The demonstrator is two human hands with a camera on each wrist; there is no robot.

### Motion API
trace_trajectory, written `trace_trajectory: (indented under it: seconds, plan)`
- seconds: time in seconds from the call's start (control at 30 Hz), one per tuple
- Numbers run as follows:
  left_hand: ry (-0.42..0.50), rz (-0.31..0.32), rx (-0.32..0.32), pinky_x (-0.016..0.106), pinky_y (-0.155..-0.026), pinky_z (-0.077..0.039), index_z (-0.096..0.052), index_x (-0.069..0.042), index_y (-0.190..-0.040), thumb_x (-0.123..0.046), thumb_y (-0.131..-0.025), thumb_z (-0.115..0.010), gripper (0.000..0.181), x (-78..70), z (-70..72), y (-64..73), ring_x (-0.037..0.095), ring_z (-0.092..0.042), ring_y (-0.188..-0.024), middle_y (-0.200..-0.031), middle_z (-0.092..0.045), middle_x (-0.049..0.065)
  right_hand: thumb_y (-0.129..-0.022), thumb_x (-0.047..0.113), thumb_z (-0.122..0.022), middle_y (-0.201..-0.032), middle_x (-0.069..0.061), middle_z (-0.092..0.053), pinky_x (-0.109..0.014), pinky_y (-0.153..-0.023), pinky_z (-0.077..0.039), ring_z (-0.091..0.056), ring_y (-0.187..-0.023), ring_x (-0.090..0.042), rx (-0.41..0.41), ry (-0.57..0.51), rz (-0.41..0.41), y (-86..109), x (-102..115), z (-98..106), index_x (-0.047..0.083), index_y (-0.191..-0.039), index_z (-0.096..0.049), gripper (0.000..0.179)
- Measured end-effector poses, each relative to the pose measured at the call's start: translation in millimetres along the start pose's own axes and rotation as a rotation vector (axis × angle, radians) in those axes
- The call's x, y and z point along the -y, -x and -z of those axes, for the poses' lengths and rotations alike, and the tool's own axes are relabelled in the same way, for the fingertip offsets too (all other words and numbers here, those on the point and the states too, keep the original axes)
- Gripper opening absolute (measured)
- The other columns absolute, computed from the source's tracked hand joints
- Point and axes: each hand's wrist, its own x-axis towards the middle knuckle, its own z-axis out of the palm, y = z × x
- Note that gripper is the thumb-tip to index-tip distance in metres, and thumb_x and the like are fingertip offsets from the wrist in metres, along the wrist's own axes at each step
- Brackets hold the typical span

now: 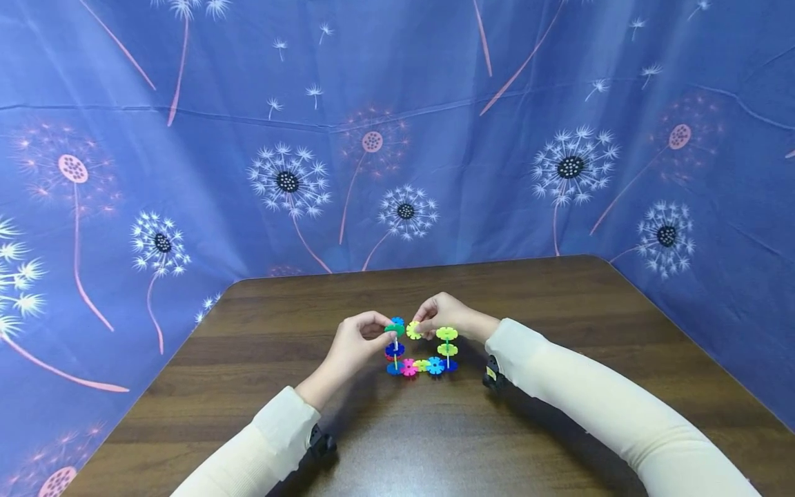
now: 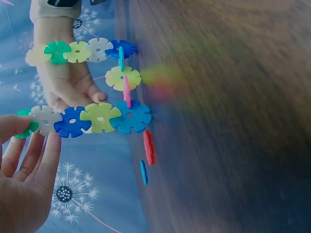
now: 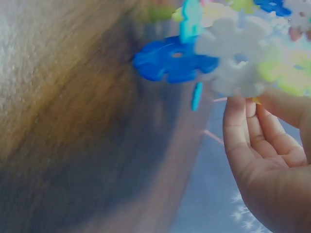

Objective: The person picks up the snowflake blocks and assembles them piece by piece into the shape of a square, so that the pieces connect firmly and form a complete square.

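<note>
Snowflake discs of several colours, slotted together, form two upright columns joined by a low row on the table. My left hand (image 1: 352, 345) pinches the green disc (image 1: 394, 329) at the top of the left column between thumb and fingers. White, blue and yellow discs run below it, with a light blue disc (image 2: 131, 116) at the base. My right hand (image 1: 448, 314) pinches a separate yellow disc (image 1: 413, 330) just right of that green top. Behind the right hand's wrist side stands the right column, topped by a yellow-green disc (image 1: 446, 333). In the right wrist view a white disc (image 3: 238, 56) mostly hides the held piece.
The low row has a pink disc (image 1: 408, 367) and a blue disc (image 1: 435, 366) among others. A red disc (image 2: 148, 147) sits behind the left column. The brown wooden table (image 1: 248, 414) ends at a blue dandelion-print cloth (image 1: 459, 166). Black cameras (image 1: 321, 442) are strapped at both wrists.
</note>
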Motion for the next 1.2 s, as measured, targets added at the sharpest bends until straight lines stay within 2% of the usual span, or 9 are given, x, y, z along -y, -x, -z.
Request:
trace_trajectory:
  seconds: [0.1,0.23,0.43,0.53,0.6,0.73,0.87,1.03,1.2]
  plan:
    - [0.001,-0.011,-0.006,0.028,-0.074,-0.057,-0.07,-0.006,-0.088,-0.004,-0.082,-0.075,0.008,0.7,0.7,-0.5,0.021,-0.072,-0.087,-0.095,-0.075,0.011,-0.086,0.002,-0.071,-0.076,-0.012,-0.072,-0.045,-0.073,-0.058,-0.067,-0.064,-0.019,-0.027,-0.014,0.036,5.4,6.4,3.4,-0.009,-0.091,-0.068,0.012]
    - [0.01,-0.028,-0.002,0.027,-0.074,-0.057,-0.068,-0.004,-0.088,-0.004,-0.083,-0.074,0.007,2.7,1.3,-0.9,0.019,-0.072,-0.085,-0.096,-0.074,0.012,-0.088,0.005,-0.07,-0.078,-0.008,-0.072,-0.041,-0.072,-0.058,-0.066,-0.067,-0.02,-0.042,-0.056,0.019,14.2,16.3,5.4,-0.005,-0.094,-0.069,0.012]
    - [0.028,-0.047,0.007,0.025,-0.073,-0.057,-0.068,-0.002,-0.089,-0.006,-0.084,-0.073,0.008,6.5,1.3,-1.8,0.016,-0.071,-0.081,-0.094,-0.074,0.015,-0.09,0.001,-0.064,-0.082,-0.009,-0.072,-0.041,-0.076,-0.058,-0.067,-0.066,-0.017,0.054,-0.211,-0.002,26.4,30.2,4.0,-0.01,-0.107,-0.066,0.02]
    - [0.029,-0.06,0.016,0.025,-0.073,-0.057,-0.067,0.001,-0.09,-0.005,-0.085,-0.072,0.009,2.6,1.7,-0.4,0.021,-0.072,-0.084,-0.095,-0.073,0.018,-0.09,-0.001,-0.062,-0.081,-0.008,-0.072,-0.043,-0.078,-0.058,-0.068,-0.065,-0.015,0.083,-0.236,-0.008,30.4,34.9,2.5,-0.012,-0.109,-0.065,0.022]
    - [0.02,-0.059,0.026,0.025,-0.074,-0.057,-0.066,0.004,-0.091,-0.003,-0.086,-0.071,0.01,-3.2,2.0,1.3,0.027,-0.072,-0.086,-0.096,-0.072,0.021,-0.09,0.0,-0.063,-0.08,-0.008,-0.072,-0.042,-0.078,-0.058,-0.068,-0.065,-0.014,0.085,-0.246,-0.023,32.2,37.6,2.0,-0.012,-0.11,-0.065,0.023]
    - [0.022,-0.056,0.04,0.025,-0.074,-0.057,-0.066,0.007,-0.092,0.0,-0.086,-0.07,0.01,-4.2,0.5,0.9,0.032,-0.071,-0.088,-0.097,-0.071,0.024,-0.09,0.001,-0.063,-0.08,-0.009,-0.073,-0.041,-0.082,-0.057,-0.069,-0.065,-0.014,0.075,-0.258,-0.07,34.8,40.4,1.6,-0.012,-0.111,-0.065,0.025]
    - [0.059,-0.072,0.041,0.022,-0.073,-0.056,-0.068,0.006,-0.09,-0.001,-0.084,-0.072,0.01,8.5,-2.2,-3.0,0.023,-0.071,-0.086,-0.098,-0.072,0.022,-0.091,-0.001,-0.062,-0.082,-0.011,-0.073,-0.037,-0.081,-0.057,-0.07,-0.067,-0.014,0.061,-0.291,-0.118,33.9,40.0,-1.7,-0.013,-0.113,-0.064,0.025]
    - [0.099,-0.067,0.054,0.024,-0.073,-0.057,-0.067,0.01,-0.087,0.003,-0.084,-0.07,0.008,9.9,-3.3,-4.2,0.015,-0.07,-0.083,-0.097,-0.071,0.024,-0.09,-0.008,-0.058,-0.085,-0.012,-0.07,-0.029,-0.074,-0.058,-0.069,-0.068,-0.015,0.049,-0.377,-0.152,31.3,41.2,-8.2,-0.018,-0.114,-0.058,0.026]
    - [0.132,-0.053,0.072,0.028,-0.073,-0.058,-0.066,0.012,-0.089,0.002,-0.085,-0.069,0.011,6.7,-3.7,-6.8,0.013,-0.07,-0.081,-0.097,-0.07,0.026,-0.09,-0.007,-0.058,-0.087,-0.013,-0.069,-0.028,-0.073,-0.058,-0.069,-0.071,-0.016,0.044,-0.439,-0.19,29.8,43.2,-8.2,-0.019,-0.115,-0.057,0.028]
